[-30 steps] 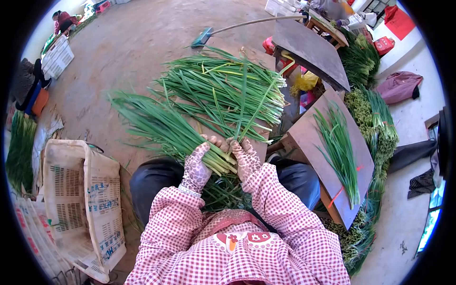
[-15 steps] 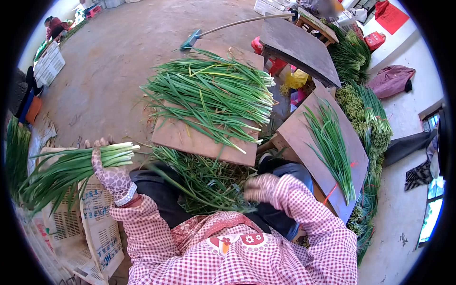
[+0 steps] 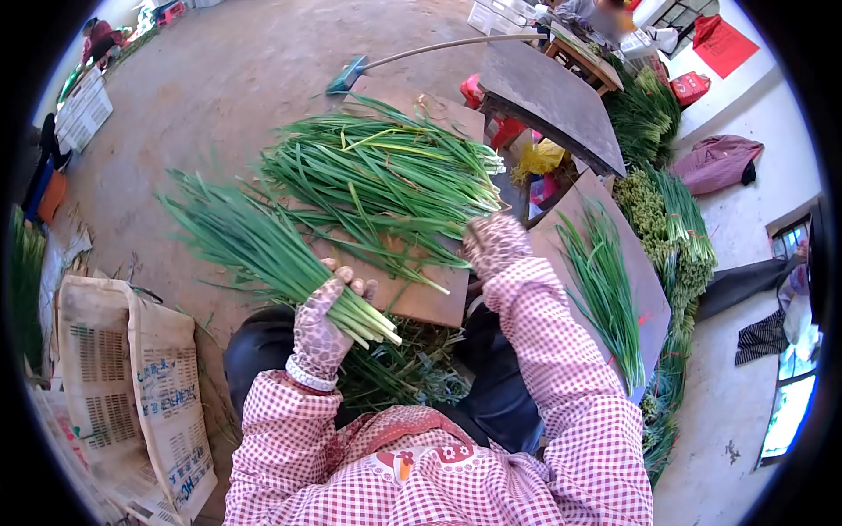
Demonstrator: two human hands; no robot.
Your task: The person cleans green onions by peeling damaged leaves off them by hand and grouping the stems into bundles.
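Note:
My left hand, in a spotted glove, is closed around a bunch of garlic chives. Their pale ends point toward the lower right, and the leaves fan out to the upper left. In front lies a loose pile of garlic chives on a brown board. My right hand, gloved alike, is at the pile's white stalk ends near the board's right edge. Its fingers curl in on the stalks there; how many they grip is hidden. A smaller bundle of chives lies on a second board to the right.
Trimmed leaves cover the floor between my legs. A printed crate liner stands at left. Behind the pile are a broom and a dark table. Bundled greens line the right wall. Other people sit farther back.
My left hand has swung from the far left toward the middle with its bunch, now tilted. My right hand has moved from my lap up to the pile's stalk ends.

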